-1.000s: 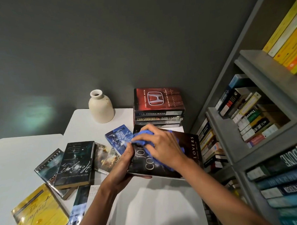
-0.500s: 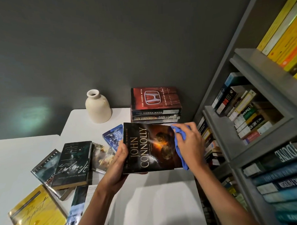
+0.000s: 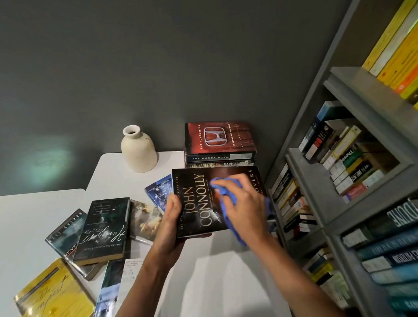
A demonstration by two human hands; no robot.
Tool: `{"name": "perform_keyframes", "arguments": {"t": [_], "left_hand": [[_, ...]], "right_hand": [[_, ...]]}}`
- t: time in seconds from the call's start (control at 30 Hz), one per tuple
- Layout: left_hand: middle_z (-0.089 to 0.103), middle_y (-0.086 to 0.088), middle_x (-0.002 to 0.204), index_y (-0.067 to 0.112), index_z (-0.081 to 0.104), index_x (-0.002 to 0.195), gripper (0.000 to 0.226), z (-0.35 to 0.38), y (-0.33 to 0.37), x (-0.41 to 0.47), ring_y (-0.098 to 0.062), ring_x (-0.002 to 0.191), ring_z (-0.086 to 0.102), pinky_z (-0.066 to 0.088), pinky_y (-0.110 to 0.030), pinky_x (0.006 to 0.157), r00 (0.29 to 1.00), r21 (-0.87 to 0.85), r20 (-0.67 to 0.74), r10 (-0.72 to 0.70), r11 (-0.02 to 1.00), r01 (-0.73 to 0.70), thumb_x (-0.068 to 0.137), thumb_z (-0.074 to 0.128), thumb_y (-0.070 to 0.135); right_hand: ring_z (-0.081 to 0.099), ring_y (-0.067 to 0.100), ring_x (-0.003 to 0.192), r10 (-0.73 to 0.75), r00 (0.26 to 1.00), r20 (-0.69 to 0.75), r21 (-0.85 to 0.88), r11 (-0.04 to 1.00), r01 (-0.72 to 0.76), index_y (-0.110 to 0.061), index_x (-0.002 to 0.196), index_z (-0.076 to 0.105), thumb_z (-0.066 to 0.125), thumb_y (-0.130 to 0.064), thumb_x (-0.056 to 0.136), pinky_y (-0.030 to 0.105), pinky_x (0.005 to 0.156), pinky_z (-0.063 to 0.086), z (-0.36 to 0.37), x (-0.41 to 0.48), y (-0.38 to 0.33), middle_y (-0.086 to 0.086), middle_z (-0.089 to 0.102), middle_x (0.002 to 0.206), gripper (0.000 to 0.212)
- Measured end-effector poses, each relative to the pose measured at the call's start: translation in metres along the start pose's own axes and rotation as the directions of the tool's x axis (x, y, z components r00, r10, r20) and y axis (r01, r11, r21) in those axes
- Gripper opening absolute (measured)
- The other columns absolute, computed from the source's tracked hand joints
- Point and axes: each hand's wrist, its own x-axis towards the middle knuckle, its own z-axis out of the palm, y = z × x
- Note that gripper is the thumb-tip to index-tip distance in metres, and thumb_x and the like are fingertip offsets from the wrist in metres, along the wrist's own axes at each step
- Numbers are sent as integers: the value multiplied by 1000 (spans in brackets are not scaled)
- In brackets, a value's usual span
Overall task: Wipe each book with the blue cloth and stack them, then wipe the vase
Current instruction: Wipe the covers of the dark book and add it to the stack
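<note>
A dark John Connolly book (image 3: 195, 204) is held above the white table (image 3: 223, 282). My left hand (image 3: 173, 216) grips its left edge, thumb on the cover. My right hand (image 3: 244, 204) clutches the blue cloth (image 3: 225, 190) and presses it on the middle of the cover. Behind it a stack of books (image 3: 219, 146) with a red Honda book on top stands against the wall. A cream vase (image 3: 138, 149) stands upright at the back of the table. Several loose books (image 3: 103, 227) lie scattered on the left.
A grey bookshelf (image 3: 347, 176) packed with books runs along the right side, close to my right arm. A yellow book (image 3: 53, 301) lies at the table's near left corner. A dark grey wall closes the back.
My right hand with the cloth slid from the book's right edge back leftward onto the middle of the cover. The left hand kept its hold on the book.
</note>
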Motion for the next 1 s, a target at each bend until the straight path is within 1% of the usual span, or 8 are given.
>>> {"name": "perform_keyframes", "arguments": {"t": [0.13,0.33,0.53,0.6,0.73,0.83,0.87,1.0], "left_hand": [[63,-18,126,1,39,140,72,4,-6,4,-27,103,66,57,-38,68,1000,-116,-23,12,993,-15,92,46,53],[59,-19,132,7,40,137,77,5,-6,1,-33,102,64,56,-43,58,997,-32,-77,30,999,-33,80,50,57],[55,-22,138,7,41,141,88,9,-16,4,-39,129,50,56,-49,87,994,-126,-100,35,991,-47,79,61,66],[54,-20,139,8,37,142,92,7,-17,3,-38,125,54,57,-50,80,995,-184,-86,53,981,-69,77,67,64],[57,-11,131,19,43,135,56,8,-15,8,-29,114,60,58,-51,74,994,-266,-93,62,960,-85,88,61,44],[43,-10,146,15,34,147,111,12,-11,12,-26,134,42,51,-43,95,992,-445,-123,-35,895,-24,57,91,45],[42,-10,146,15,36,144,112,10,-11,14,-26,134,41,50,-41,96,991,-465,-131,-37,885,-29,53,93,45],[51,-17,138,19,40,132,58,8,-11,14,-36,127,48,48,-64,93,996,-463,-65,53,883,-77,85,67,40]], "right_hand": [[60,10,78,-183,979,90,-1,983,184,-35,109,68,57,-18,81,25,60,50,6,-18,-19,-8,57,107,35],[62,18,74,141,988,-64,-113,983,-147,-35,105,71,69,-11,81,39,63,55,-12,9,31,-6,55,101,34],[63,16,76,-103,993,63,-34,994,105,-32,111,68,67,-14,79,30,60,53,14,-15,-21,-4,56,107,37],[62,14,74,-44,998,44,-32,998,46,-34,111,68,70,-15,80,28,59,52,3,-12,-5,-5,56,105,36],[61,13,73,66,996,-56,-29,997,-68,-34,110,68,71,-15,81,33,60,54,-1,-3,5,-6,55,105,35],[62,13,77,-127,992,11,13,992,127,-31,109,69,70,-12,76,30,61,54,13,-19,-30,-4,58,108,38],[62,13,77,-185,981,56,28,983,183,-31,110,68,68,-14,76,29,60,53,14,-27,-36,-4,58,108,38],[59,12,72,-119,992,35,-11,993,119,-35,108,69,58,-19,81,31,59,53,-7,-14,-7,-7,56,107,34]]}}
